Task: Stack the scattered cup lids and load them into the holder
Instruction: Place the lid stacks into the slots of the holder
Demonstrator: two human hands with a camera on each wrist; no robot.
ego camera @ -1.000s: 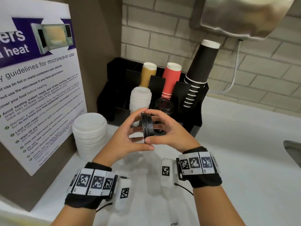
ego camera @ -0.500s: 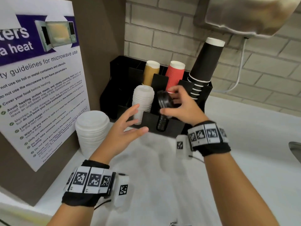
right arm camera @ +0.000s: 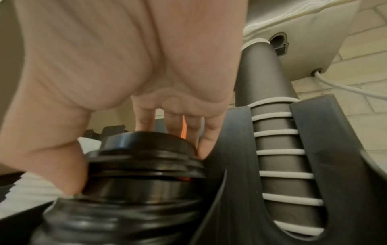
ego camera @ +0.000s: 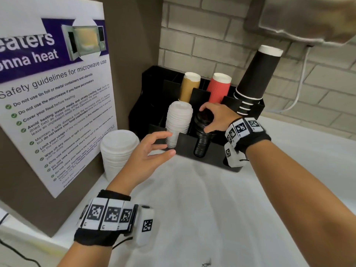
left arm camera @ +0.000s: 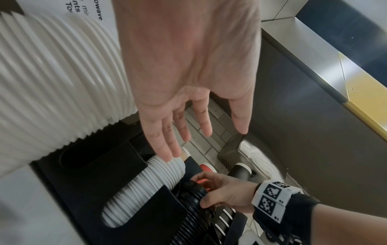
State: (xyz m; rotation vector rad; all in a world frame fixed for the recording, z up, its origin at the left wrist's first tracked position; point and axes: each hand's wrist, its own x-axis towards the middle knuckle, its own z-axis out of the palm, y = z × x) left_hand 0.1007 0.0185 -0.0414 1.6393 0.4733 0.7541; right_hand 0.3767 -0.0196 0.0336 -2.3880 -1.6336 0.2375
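My right hand (ego camera: 215,118) holds a short stack of black lids (right arm camera: 144,159): thumb on the near rim, fingers curled over the far rim. The stack sits on top of the black lid column (ego camera: 201,143) in the front slot of the holder (ego camera: 185,145), tilted and not yet seated; a gap shows beneath it in the right wrist view. My left hand (ego camera: 152,151) hovers empty, fingers spread wide, just beside the white lids (ego camera: 178,122).

Handling judgement: thin plastic, very light, slick, and springy at the rim. Grip opposite rim edges, not the raised centre. Press evenly; a skewed lid likely jams or pops off. White lids (ego camera: 119,151) also stand stacked on the bench (ego camera: 192,218).
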